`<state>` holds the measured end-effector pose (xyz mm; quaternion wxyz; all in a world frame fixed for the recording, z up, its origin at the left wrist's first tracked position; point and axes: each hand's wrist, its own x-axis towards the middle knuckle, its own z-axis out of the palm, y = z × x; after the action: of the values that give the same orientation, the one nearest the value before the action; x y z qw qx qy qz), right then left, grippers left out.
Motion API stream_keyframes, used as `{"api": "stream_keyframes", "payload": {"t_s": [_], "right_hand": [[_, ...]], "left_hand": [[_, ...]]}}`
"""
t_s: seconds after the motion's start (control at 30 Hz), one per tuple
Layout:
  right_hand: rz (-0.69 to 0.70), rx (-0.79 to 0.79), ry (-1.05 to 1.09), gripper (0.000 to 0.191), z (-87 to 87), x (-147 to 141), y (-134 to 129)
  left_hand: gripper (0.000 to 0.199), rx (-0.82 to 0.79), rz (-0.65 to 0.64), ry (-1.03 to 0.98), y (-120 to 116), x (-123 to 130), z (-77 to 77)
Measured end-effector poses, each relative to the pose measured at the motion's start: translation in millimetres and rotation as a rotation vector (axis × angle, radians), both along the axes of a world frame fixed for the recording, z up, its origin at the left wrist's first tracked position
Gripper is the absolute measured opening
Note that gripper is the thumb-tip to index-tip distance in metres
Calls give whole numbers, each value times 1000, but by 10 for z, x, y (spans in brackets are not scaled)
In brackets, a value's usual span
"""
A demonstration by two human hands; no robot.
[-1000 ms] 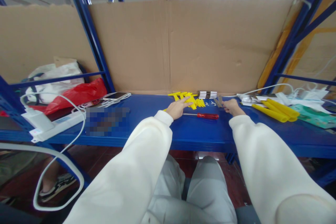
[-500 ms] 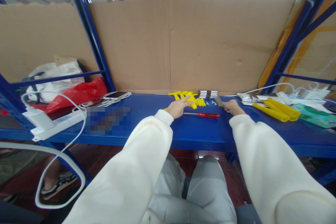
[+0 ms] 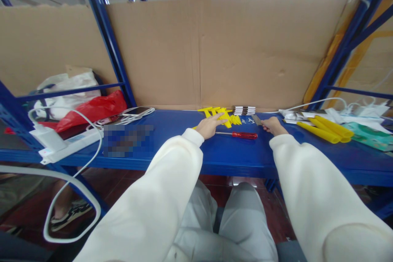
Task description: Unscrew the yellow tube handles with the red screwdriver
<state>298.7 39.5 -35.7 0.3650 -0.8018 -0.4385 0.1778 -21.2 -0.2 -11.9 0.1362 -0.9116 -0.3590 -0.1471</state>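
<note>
My left hand [image 3: 208, 127] lies low over the table with its fingers stretched out, nearest to several yellow T-shaped plastic parts [image 3: 226, 120]. Just right of those is a small pile of yellow pieces [image 3: 236, 120]. In front of the hand's right side lies a screwdriver [image 3: 245, 135] with a red handle, its shaft pointing left. My right hand [image 3: 274, 126] is closed on the near end of a flat grey metal-looking piece [image 3: 256, 120], which rests at table level. Small silvery bits [image 3: 250, 120], too small to name, lie left of it.
A stack of white-and-dark blades or strips [image 3: 244, 110] stands against the cardboard wall [image 3: 245, 49]. Yellow tubes [image 3: 330, 129] and a green packet [image 3: 368, 136] lie at right. A power strip [image 3: 72, 146], a phone [image 3: 137, 111] and a red bag [image 3: 95, 110] are at left.
The whole view has shifted very slightly to the right. Both hands and the things on the table keep their places relative to each other.
</note>
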Motion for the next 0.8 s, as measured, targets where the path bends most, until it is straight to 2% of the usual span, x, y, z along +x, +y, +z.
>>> {"api": "stream_keyframes", "payload": {"t_s": [0.17,0.23,0.3,0.4,0.5,0.6,0.7,0.8], "right_hand": [[-59,-44,-60,25,109,-96,-90],[-47,-62,-162,25,161,-137,-117],[4,-15,-287,21,198,-189,-127],[147,128,-415,24,207,-306,-106],[404,308,-526,44,168,-471,-76],[661,492,-692,58,121,-649,-90],[785,529,-851,64,104,-793,-151],[828,521,-950,62,127,-874,-221]], "left_hand": [[66,0,-9,-14,19,1,-22],[67,2,-9,-18,23,2,-29],[68,7,-13,-25,25,2,-35],[68,1,2,-26,21,9,-39],[68,-11,19,-10,17,22,-39],[71,3,-25,33,22,38,-45],[73,25,-90,76,30,59,-59],[72,37,-145,77,33,76,-73]]}}
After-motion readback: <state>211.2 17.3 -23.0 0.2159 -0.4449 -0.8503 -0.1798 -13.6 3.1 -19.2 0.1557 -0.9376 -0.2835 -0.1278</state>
